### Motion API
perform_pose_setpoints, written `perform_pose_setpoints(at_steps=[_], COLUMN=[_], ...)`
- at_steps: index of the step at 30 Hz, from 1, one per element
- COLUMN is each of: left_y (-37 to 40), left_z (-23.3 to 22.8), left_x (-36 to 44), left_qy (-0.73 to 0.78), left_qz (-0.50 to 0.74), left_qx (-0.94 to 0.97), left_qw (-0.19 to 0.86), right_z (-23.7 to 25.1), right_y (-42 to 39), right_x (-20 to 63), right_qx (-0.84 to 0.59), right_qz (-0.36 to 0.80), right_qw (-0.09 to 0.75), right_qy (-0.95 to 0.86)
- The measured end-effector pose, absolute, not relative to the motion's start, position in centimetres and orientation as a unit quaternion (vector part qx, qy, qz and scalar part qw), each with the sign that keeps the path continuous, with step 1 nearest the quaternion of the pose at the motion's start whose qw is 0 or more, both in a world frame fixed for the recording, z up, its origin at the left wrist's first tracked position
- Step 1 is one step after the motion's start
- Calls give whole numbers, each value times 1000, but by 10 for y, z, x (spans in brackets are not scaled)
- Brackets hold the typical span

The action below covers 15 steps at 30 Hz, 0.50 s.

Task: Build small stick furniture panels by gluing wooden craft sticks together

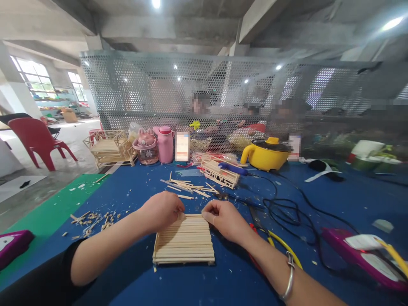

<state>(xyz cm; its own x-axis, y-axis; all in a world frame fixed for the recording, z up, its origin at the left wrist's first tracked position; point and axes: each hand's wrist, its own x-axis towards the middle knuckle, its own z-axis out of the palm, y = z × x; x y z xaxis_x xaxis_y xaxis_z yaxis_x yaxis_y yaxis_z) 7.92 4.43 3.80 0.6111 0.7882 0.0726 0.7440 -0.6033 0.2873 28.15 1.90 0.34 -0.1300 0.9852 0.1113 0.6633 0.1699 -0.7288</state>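
The stick panel at lower centre appears nearly full; loose sticks remain above it. The left hand and right hand are curled closed, fingertips pressing the panel's top edge.

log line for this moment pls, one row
left hand: fingers on far edge of stick panel | right hand: same edge, right side | panel flat on blue table | loose sticks beyond

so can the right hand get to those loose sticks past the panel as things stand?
Probably yes. The right hand rests on the stick panel's far edge, and the loose sticks lie just beyond on open blue table. Nothing stands between them.
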Motion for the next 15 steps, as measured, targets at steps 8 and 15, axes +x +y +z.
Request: perform_pose_setpoints(at_steps=[8, 15], left_y=[46, 45], left_z=[31, 23], left_x=[78, 76], left_qy=[431, 424], left_qz=[104, 139], left_qx=[886, 883], left_qw=[137, 145], right_z=[26, 70], right_y=[14, 80], right_x=[291, 346], right_qx=[-595, -680], right_qz=[185, -128], right_qw=[356, 268], right_qy=[-696, -670])
